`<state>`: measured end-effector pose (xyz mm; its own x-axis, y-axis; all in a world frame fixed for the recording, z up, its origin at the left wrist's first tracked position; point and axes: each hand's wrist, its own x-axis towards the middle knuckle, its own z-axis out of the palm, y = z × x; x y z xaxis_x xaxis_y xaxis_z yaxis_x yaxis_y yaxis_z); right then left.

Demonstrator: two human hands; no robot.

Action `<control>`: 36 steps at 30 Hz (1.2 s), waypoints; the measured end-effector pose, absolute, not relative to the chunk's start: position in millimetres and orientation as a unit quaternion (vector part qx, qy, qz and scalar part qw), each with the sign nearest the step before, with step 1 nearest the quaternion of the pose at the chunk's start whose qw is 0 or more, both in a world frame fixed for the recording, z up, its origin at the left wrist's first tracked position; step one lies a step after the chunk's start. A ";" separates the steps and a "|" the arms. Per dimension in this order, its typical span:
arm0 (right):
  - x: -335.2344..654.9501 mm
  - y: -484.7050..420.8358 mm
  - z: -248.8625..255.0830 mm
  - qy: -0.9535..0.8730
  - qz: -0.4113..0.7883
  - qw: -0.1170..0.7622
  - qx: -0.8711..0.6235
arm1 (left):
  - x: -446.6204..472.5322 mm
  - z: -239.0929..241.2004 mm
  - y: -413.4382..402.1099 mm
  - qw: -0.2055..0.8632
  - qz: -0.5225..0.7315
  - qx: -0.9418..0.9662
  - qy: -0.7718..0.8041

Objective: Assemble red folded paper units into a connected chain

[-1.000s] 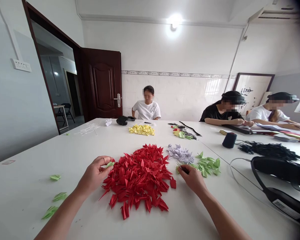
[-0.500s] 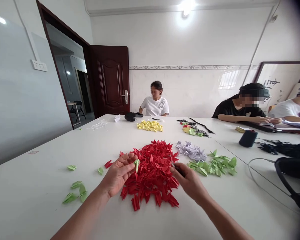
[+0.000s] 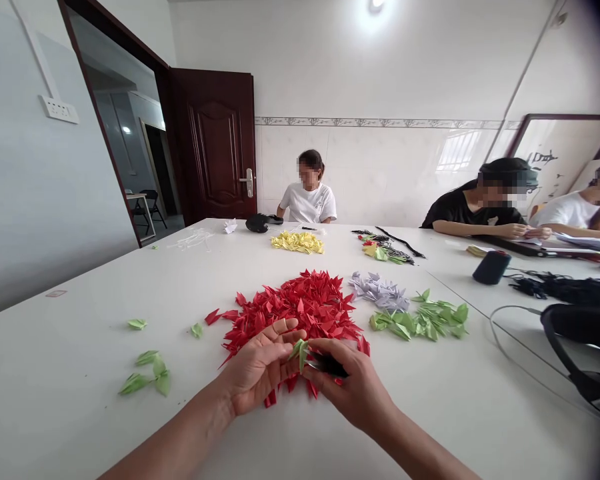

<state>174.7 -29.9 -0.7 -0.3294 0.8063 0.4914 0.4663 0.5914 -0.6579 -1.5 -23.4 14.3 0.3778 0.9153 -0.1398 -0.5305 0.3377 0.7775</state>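
The left hand [image 3: 263,368] and right hand [image 3: 355,387] are together over the near edge of the red paper pile [image 3: 300,307], mid-tabletop [image 3: 80,373]. Between them is a pinched green paper leaf [image 3: 299,353], long axis tilted, tip pointing up and away. The right hand grips black strands [image 3: 329,365] running sideways. A slack pinch could drop the leaf into the pile

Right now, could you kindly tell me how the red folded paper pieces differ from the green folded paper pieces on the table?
The red folded paper pieces form one large, dense heap, while the green folded paper pieces make a smaller, looser cluster. The red pieces look narrow and spiky; the green ones look broader and leaf-like. The red heap lies beneath the left hand and right hand, while the green cluster sits off to the right. Both are folded paper on the white table.
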 end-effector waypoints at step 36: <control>181.4 -30.7 2.6 -0.824 0.046 0.378 -0.421 | 2.8 14.3 -21.7 0.760 0.498 0.252 0.332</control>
